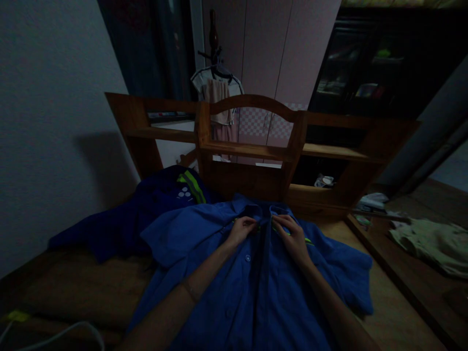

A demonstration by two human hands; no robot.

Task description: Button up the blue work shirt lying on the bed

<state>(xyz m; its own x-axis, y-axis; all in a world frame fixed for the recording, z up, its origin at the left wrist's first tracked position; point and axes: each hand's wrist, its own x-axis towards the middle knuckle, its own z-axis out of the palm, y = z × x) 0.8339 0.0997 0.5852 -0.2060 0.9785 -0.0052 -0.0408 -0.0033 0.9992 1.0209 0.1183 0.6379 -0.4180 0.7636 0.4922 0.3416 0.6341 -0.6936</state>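
While the blue short-sleeved button-front shirt (256, 287) lies spread flat on the bare wooden bed (387, 307), the left hand (242, 229) and right hand (292, 235) work just below its collar, fingers pinched on the two placket edges; the cloth looks light, limp and easily rumpled; firm seams and plackets seem the best hold.

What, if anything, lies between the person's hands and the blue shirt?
Nothing visible. The left hand and right hand touch the blue shirt near its collar, either side of the front opening. The darker garment lies left of both.
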